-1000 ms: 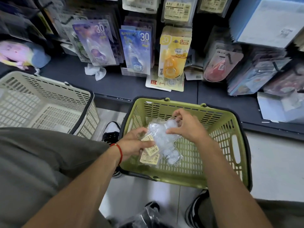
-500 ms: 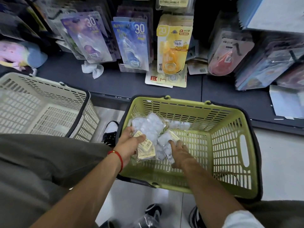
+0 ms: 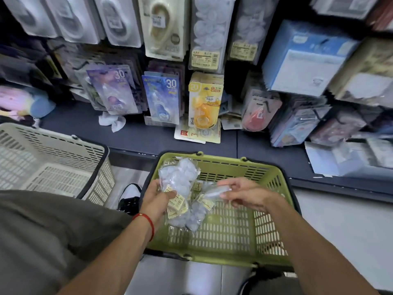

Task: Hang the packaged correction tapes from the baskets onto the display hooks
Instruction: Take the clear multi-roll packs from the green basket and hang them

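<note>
The left hand (image 3: 158, 195) is squeezing a bunch of clear packs (image 3: 178, 179) over the green basket (image 3: 234, 231). The right hand (image 3: 244, 195) is pinching one pack (image 3: 214, 191). They look light, slippery and bendy; the top edge seems the best spot to hold.

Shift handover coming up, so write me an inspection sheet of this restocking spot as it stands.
Surface: dark shelf ledge below the hooks; pale tiled floor.
Job's things: clear packs of correction tape held over the green basket; more packs lie in it.
Clutter: crumpled white paper and a loose yellow card on the ledge.
Hands: left hand grips a bunch of packs; right hand pinches one pack.
Cables: nothing seen.
Surroundings: beige basket at left; hanging stationery packs fill the wall.
</note>
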The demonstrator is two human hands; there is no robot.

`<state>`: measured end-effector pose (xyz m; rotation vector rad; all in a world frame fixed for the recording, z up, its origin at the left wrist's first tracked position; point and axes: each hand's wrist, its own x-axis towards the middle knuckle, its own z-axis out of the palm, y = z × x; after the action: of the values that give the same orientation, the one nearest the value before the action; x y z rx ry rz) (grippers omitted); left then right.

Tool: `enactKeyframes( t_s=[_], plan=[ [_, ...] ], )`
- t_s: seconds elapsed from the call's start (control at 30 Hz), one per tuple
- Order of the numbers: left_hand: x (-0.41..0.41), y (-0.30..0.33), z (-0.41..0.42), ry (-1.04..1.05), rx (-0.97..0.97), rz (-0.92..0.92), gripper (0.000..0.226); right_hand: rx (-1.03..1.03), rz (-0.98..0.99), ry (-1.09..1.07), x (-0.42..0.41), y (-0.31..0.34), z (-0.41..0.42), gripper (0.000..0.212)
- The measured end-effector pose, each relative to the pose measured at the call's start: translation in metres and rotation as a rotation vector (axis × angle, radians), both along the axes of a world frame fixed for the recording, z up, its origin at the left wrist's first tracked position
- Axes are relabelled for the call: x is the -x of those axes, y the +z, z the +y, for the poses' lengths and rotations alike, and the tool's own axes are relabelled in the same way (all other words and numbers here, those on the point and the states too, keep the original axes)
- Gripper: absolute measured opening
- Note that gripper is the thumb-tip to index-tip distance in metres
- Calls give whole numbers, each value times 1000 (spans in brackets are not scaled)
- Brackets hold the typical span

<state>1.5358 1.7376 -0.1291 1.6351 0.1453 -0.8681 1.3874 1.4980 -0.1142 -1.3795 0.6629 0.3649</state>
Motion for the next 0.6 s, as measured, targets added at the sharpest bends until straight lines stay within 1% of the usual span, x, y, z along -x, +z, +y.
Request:
enactKeyframes(
  t_s=[0.07,0.13,0.17,0.23,0.27,0.33,0.37,0.47,0.53,0.6],
  plan=[
    [3,8,-3,3,53,3,33,-1,-49,30,-2,32,-4,70],
    [6,18,-6,-6,123,-5,36,24,-86,58,-4,62,-7,65],
    [7,24,-8,-12,161,-14,36,74,-103,86,-6,76,-8,57],
    [9,37,-12,-22,234,-29,36,234,-127,132,-10,100,-6,27],
    [9,43,-14,-33,271,-34,34,313,-149,125,-13,109,-5,25],
    [10,54,-19,-67,346,-34,33,413,-174,63,-17,121,-3,45],
    [11,60,-22,-77,382,-27,37,456,-180,38,-19,126,-2,50],
    [15,82,-34,-77,518,35,52,603,-163,9,-24,137,-4,56],
    [12,100,-41,-85,589,68,48,786,-161,-50,-32,145,-8,62],
    [5,119,-48,-113,623,71,44,990,-216,-114,-40,152,-12,69]
  ],
)
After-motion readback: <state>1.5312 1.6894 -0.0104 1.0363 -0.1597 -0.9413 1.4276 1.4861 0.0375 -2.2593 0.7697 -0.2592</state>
